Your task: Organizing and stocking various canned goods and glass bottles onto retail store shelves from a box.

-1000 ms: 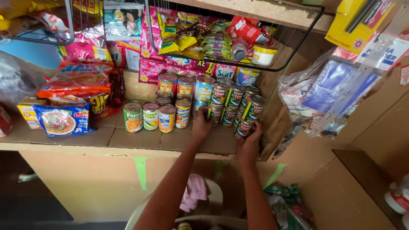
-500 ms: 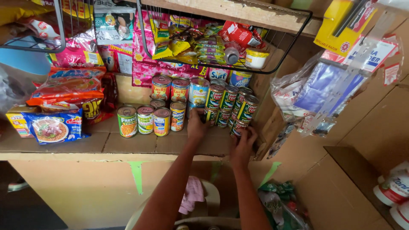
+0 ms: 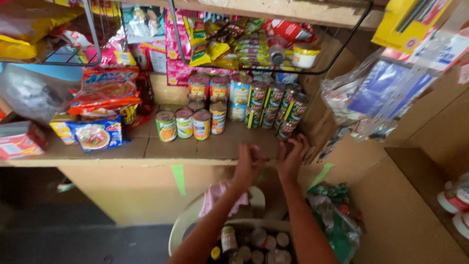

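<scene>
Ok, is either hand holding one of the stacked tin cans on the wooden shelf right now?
No: the left hand and right hand rest on the wooden shelf edge, apart from the stacked tin cans.

Green-labelled cans (image 3: 273, 105), pink packets (image 3: 177, 49), blue noodle pack (image 3: 95, 136), yellow bag (image 3: 29, 36)

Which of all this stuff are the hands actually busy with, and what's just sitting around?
In hand:
left hand and right hand at the shelf edge
stacked cans
cans below

Lying about:
noodle packets
hanging sachets
clear bags
</scene>
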